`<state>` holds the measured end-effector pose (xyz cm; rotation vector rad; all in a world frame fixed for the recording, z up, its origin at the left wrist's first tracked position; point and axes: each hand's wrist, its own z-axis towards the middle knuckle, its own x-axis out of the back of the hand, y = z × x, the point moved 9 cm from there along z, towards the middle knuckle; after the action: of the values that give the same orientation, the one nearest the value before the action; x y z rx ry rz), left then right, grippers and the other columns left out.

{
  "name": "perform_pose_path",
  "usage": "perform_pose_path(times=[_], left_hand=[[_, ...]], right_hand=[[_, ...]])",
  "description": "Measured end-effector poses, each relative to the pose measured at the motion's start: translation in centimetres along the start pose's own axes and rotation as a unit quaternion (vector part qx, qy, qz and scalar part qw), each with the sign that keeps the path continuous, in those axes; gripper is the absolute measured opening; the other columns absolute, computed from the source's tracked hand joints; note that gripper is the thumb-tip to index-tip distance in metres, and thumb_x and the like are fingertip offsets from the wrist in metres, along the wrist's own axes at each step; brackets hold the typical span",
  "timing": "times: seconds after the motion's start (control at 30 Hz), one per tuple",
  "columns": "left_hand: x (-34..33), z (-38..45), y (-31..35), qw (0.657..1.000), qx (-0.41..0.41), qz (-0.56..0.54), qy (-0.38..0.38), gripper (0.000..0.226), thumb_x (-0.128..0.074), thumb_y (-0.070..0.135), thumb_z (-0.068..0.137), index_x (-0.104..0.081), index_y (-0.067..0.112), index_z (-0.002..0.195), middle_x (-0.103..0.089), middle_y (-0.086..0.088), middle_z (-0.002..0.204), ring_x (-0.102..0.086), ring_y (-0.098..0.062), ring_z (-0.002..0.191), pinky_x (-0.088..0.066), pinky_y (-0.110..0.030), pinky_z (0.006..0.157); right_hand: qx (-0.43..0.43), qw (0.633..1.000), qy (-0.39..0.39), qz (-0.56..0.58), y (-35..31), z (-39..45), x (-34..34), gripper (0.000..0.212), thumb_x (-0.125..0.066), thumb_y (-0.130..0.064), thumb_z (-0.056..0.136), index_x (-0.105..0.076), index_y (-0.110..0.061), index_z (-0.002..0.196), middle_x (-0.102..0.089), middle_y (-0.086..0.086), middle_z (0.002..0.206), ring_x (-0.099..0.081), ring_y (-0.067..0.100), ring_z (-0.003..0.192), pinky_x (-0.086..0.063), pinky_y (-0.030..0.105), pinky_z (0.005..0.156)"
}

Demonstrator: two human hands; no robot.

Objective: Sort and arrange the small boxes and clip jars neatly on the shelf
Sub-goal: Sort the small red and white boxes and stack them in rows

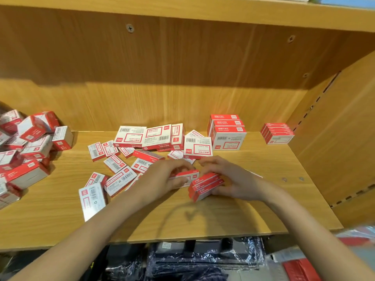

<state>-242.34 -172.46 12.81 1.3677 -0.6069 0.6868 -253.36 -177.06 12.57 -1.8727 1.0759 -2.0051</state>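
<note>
Both hands' grip on boxes; shelf point(263, 209) front-right bare.

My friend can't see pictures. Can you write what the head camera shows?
Two hands gather small red and white boxes on a wooden shelf: the right hand grips a small stack of boxes, the left hand holds another box. Loose boxes lie scattered behind; neat stacks stand at the back right.

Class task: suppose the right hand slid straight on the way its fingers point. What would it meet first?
The right hand, gripping a bundle of small boxes, points left toward the left hand. It would probably meet the box held there first, though depth is unclear.
</note>
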Motion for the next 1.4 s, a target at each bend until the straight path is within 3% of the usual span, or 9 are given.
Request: perform_pose_path(times=[0.2,0.33,0.5,0.63,0.73,0.87,1.0,1.27,1.4], left_hand=[[0.6,-0.8,-1.1,1.0,0.0,-0.004,0.008,0.048,-0.065,0.02,0.083,-0.048,0.023,0.127,-0.059,0.006,0.114,-0.056,-0.006,0.101,-0.046,-0.019,0.084],[0.5,-1.5,-1.8,0.998,0.03,0.045,0.017,0.066,-0.074,0.041,0.072,-0.046,0.026,0.129,-0.042,0.009,0.102,-0.046,-0.002,0.085,-0.036,-0.011,0.07],[-0.9,-0.5,-1.4,0.999,0.046,0.01,0.027,0.065,-0.075,0.032,0.074,-0.046,0.02,0.131,-0.038,0.006,0.103,-0.05,-0.007,0.086,-0.048,-0.016,0.074],[-1.1,-0.1,-2.0,0.996,0.066,-0.038,0.041,0.067,-0.075,0.023,0.075,-0.044,0.014,0.134,-0.04,0.001,0.101,-0.054,-0.01,0.085,-0.052,-0.017,0.074],[-1.7,0.1,-1.8,0.996,0.062,-0.051,0.027,0.065,-0.073,0.018,0.076,-0.043,0.013,0.134,-0.039,0.004,0.101,-0.053,-0.007,0.082,-0.05,-0.011,0.072],[-1.3,0.5,-1.2,0.996,0.037,-0.068,0.037,0.05,-0.074,0.01,0.072,-0.056,0.015,0.118,-0.041,0.004,0.094,-0.055,-0.009,0.075,-0.053,-0.017,0.072],[-0.8,2.6,1.7,0.998,-0.034,-0.04,0.034,0.048,-0.072,0.02,0.07,-0.056,0.022,0.115,-0.04,0.013,0.096,-0.054,-0.003,0.081,-0.049,-0.022,0.08],[-7.6,10.9,10.0,0.989,-0.133,-0.063,-0.013,0.052,-0.061,0.001,0.079,-0.047,0.008,0.129,-0.052,-0.008,0.119,-0.052,-0.014,0.104,-0.034,-0.008,0.083],[-10.8,13.1,11.0,0.988,-0.149,-0.017,-0.034,0.052,-0.059,0.004,0.082,-0.044,0.003,0.132,-0.05,-0.013,0.129,-0.049,-0.023,0.116,-0.034,-0.018,0.095]], right_hand=[[0.005,0.997,0.071,-0.003,-0.6,0.5,-0.5,0.04,-0.062,-0.02,0.084,-0.044,-0.018,0.119,-0.055,-0.003,0.12,-0.053,0.013,0.103,-0.042,0.034,0.086],[-0.033,0.993,0.101,-0.055,0.3,0.8,0.2,0.057,-0.064,-0.03,0.084,-0.033,-0.028,0.132,-0.05,-0.007,0.128,-0.043,0.014,0.11,-0.033,0.024,0.085],[-0.091,0.979,0.135,-0.121,0.8,1.1,0.9,0.059,-0.062,-0.036,0.084,-0.039,-0.02,0.136,-0.052,0.001,0.13,-0.044,0.016,0.115,-0.026,0.017,0.081],[-0.098,0.978,0.138,-0.122,0.9,0.7,-1.0,0.065,-0.047,-0.025,0.095,-0.009,-0.013,0.147,-0.024,0.004,0.151,-0.023,0.016,0.136,-0.016,0.018,0.107],[-0.1,0.98,0.126,-0.12,0.8,0.5,-2.1,0.067,-0.039,-0.016,0.098,0.008,-0.012,0.146,0.005,0.003,0.156,-0.002,0.013,0.143,0.0,0.012,0.105],[-0.077,0.978,0.167,-0.095,0.6,0.3,-0.6,0.066,-0.055,-0.014,0.09,-0.02,-0.019,0.145,-0.028,0.004,0.142,-0.031,0.014,0.129,-0.025,0.015,0.1],[-0.079,0.967,0.224,-0.089,1.5,-1.7,2.7,0.054,-0.065,-0.02,0.08,-0.046,-0.019,0.13,-0.043,-0.001,0.117,-0.042,0.013,0.11,-0.03,0.017,0.088],[-0.25,0.917,0.289,-0.115,8.3,-10.8,9.4,0.054,-0.067,-0.021,0.082,-0.043,-0.015,0.13,-0.045,0.001,0.12,-0.045,0.012,0.108,-0.032,0.018,0.083],[-0.304,0.891,0.294,-0.161,11.6,-12.4,12.2,0.053,-0.065,-0.02,0.084,-0.043,-0.011,0.131,-0.047,0.005,0.115,-0.049,0.021,0.107,-0.034,0.022,0.078]])
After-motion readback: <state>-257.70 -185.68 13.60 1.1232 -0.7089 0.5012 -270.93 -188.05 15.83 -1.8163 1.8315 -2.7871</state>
